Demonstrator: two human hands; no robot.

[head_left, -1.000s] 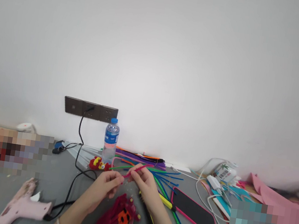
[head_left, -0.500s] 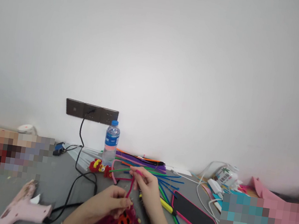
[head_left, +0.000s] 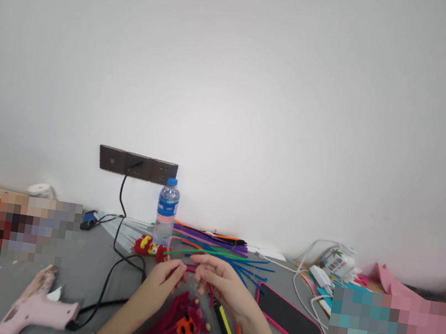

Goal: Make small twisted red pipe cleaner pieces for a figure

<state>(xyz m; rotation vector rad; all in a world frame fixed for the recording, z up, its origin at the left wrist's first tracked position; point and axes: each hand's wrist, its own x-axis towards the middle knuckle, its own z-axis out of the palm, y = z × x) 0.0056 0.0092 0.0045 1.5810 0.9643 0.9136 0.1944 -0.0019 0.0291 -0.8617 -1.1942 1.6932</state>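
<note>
Both hands were raised just above the grey table (head_left: 106,278), close together near its middle. The left hand (head_left: 162,280) and the right hand (head_left: 218,283) each had fingers closed in a pinch on a pink pipe cleaner (head_left: 191,268), which spanned the short gap between them; part of it trailed down beside the right hand. The exact fingertip contact was too small to resolve. Judged from its look, the pipe cleaner would be very light, soft on the outside and bendable, holding whatever shape was given to it; its cut ends are likely to be sharp wire, so a grip on the fuzzy length, a little back from the tips, appeared best. Directly below the hands lay a dark red pipe-cleaner figure (head_left: 177,322) with an orange part, resting on the table. Just to its right lay a black and yellow tool (head_left: 226,329), and further right a phone in a pink case (head_left: 291,325), face up. Behind the hands a spread of coloured pipe cleaners (head_left: 230,257) fanned out, with a water bottle (head_left: 166,211) standing upright near the wall sockets (head_left: 137,164). A small red and yellow figure (head_left: 148,246) sat at the bottle's foot. A pink glue gun (head_left: 38,304) lay well to the left, its black cable (head_left: 116,263) running up to the sockets.
</note>
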